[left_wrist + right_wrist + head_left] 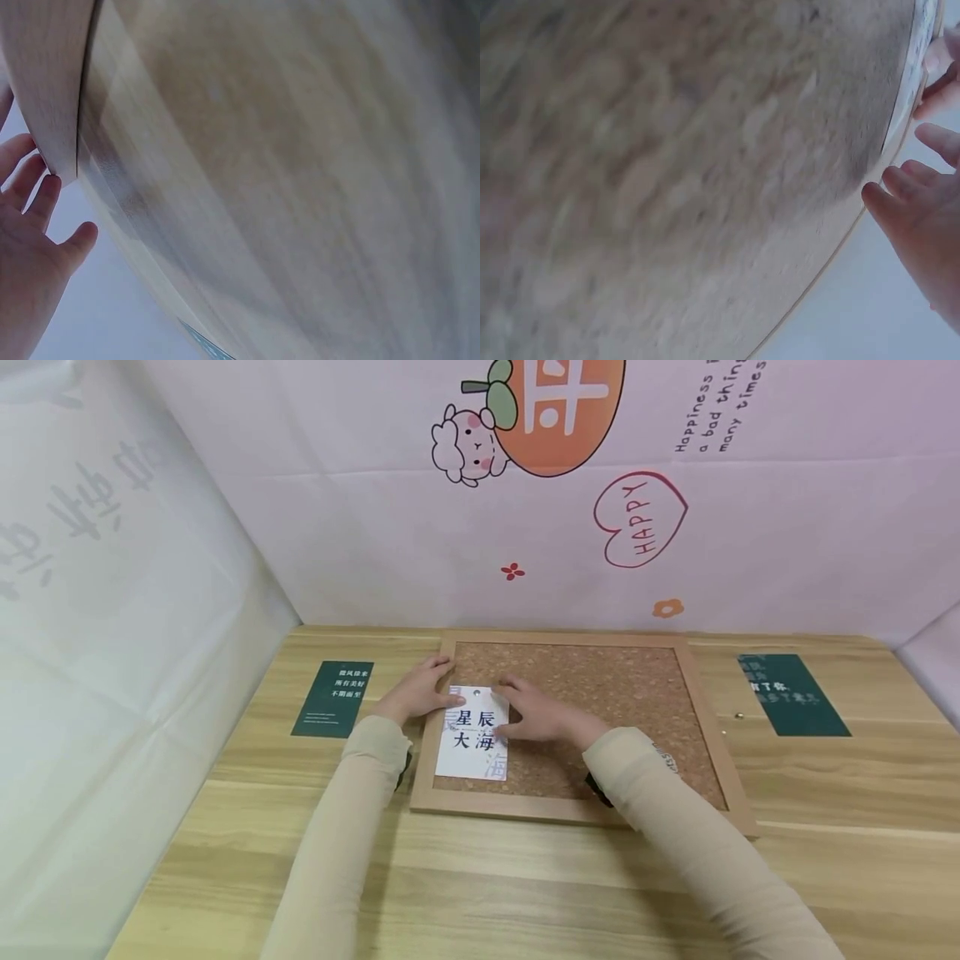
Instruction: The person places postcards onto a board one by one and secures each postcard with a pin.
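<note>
A white card (pixel 471 760) with blue characters lies on the left part of a wood-framed cork board (pixel 592 693). Near its top edge sits a small silver pushpin (pixel 476 692). My left hand (pixel 420 693) rests at the board's left rail, thumb reaching to the card's upper left edge. In the left wrist view, its fingers (pixel 46 196) touch the wooden frame (pixel 56 75). From the right, my right hand (pixel 546 713) spreads beside the card, index finger at the upper right corner and thumb by the right edge. The right wrist view shows the right hand's fingers (pixel 885 202) extended.
A dark green card (pixel 330 714) lies left of the board, and another green card (pixel 802 697) lies to the right. A loose pushpin (pixel 738 716) is on the wooden table (pixel 480 885) near the second card. Behind stands a printed white backdrop (pixel 375 543).
</note>
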`<state>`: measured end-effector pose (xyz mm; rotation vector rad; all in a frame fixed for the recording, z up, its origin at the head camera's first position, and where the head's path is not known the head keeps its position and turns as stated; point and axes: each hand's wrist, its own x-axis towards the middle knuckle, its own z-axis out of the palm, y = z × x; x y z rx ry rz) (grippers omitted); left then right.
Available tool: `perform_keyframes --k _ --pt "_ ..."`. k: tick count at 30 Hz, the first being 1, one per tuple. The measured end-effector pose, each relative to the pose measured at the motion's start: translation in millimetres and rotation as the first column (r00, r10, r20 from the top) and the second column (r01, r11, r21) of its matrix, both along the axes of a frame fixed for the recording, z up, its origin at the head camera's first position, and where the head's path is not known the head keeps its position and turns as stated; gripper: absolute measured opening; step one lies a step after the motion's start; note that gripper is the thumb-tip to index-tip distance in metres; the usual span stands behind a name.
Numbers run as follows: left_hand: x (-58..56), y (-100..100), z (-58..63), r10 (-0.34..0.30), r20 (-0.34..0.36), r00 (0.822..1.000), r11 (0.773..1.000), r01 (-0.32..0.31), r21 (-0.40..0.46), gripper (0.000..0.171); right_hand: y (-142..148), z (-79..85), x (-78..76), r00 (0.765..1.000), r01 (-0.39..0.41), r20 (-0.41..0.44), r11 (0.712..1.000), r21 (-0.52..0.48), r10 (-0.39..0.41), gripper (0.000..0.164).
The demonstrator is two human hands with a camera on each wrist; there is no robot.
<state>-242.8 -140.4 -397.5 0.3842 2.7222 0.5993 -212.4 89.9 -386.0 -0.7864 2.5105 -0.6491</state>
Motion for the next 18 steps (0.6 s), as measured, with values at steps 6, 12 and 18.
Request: perform_keyframes --k 6,12,18 --pt "1.9 -2 -1.1 0.029 0.010 1.000 0.999 -0.029 0.016 0.080 28 16.6 -10.4 0.986 0.074 -0.147 0.996 -0.042 -0.080 0.063" --pt "2.8 -2 -0.4 0.032 0.007 0.999 0.999 -0.032 0.029 0.081 83 43.1 -21.4 0.950 0.211 -0.237 0.977 -0.001 -0.206 0.051" --pt "1.8 -2 -0.9 0.008 -0.005 1.000 1.000 -0.007 0.024 0.080 146 54.4 -28.6 0.868 0.428 -0.263 0.903 -0.028 -0.420 0.046"
